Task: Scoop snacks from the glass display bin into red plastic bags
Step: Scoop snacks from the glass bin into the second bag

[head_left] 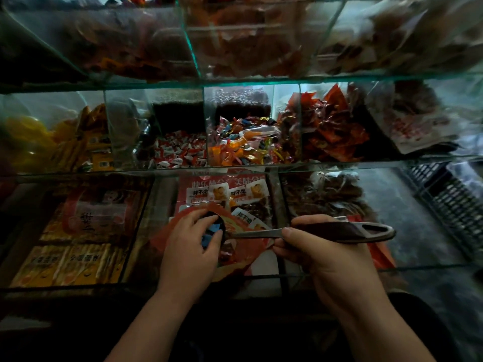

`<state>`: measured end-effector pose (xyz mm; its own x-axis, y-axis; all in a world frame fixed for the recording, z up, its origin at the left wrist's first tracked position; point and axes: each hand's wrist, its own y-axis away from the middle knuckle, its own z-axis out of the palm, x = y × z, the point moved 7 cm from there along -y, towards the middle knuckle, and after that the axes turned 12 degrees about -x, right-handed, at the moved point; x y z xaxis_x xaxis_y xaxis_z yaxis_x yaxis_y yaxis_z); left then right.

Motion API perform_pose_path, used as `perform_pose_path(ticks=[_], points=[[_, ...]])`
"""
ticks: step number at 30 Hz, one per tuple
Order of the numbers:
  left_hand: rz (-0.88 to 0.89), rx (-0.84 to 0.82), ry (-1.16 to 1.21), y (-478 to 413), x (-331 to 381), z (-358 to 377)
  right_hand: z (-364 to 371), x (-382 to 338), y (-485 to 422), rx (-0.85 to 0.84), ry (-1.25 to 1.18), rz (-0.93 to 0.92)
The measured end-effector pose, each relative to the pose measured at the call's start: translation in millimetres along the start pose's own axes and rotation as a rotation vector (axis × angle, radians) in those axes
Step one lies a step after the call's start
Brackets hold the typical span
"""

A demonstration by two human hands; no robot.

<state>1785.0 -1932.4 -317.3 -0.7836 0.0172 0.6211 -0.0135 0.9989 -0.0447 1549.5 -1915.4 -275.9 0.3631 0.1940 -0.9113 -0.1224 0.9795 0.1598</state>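
Note:
My left hand (pixel 192 244) holds the mouth of a red plastic bag (pixel 244 250) over the front glass bin (pixel 251 276). My right hand (pixel 321 253) grips the dark handle of a metal scoop (pixel 339 231). The scoop's bowl (pixel 215 227) sits at the bag's opening beside my left fingers, with blue-wrapped snacks (pixel 213 228) in it. Dark snack pieces (pixel 227 250) show through the bag. Wrapped candies (pixel 245 147) fill a bin in the middle shelf, where a second scoop (pixel 257 133) lies.
Glass compartments in three tiers hold packaged snacks. Red-and-white packets (pixel 227 194) lie under the bag. Orange packs (pixel 68 265) fill the bin at left, dried brown snacks (pixel 329 192) the bin at right. A dark plastic crate (pixel 449 202) stands at far right.

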Motion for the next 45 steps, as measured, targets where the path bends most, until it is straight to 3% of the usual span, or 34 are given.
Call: perform_pose_path(ticks=[6,16,22,25,29,35,37,42,44,45], points=[[0.082,0.065,0.036,-16.5,19.1,2.5,0.7,-26.8,8.2,-0.030,-0.060,-0.043],[0.336,0.138,0.050,-85.6,77.4,-24.0,-9.5,-63.9,-4.4,0.086,-0.196,-0.106],[0.292,0.087,0.250,-121.4,96.7,-26.8,-14.3,-80.4,-25.9,0.167,-0.276,-0.251],[0.215,0.027,0.453,-124.9,92.8,-20.1,-17.0,-83.9,-41.6,0.220,-0.063,-0.346],[0.116,-0.102,0.507,-122.9,79.0,-1.7,-8.0,-98.7,-39.5,0.237,0.667,-0.675],[0.096,-0.158,0.528,-126.0,70.3,2.8,19.6,-87.8,-38.0,-0.114,1.251,-0.778],[0.096,-0.153,0.540,-126.5,70.7,2.0,17.3,-85.3,-35.4,-0.113,1.283,-0.778],[0.090,-0.180,0.591,-123.5,75.4,0.7,27.0,-91.8,1.1,-0.090,1.107,-0.903],[0.101,-0.169,0.594,-119.3,79.2,-4.0,35.1,-92.7,-14.3,-0.085,1.086,-0.736],[0.112,-0.152,0.584,-116.6,81.5,-8.5,43.4,-93.8,-14.1,-0.267,1.103,-0.559]])
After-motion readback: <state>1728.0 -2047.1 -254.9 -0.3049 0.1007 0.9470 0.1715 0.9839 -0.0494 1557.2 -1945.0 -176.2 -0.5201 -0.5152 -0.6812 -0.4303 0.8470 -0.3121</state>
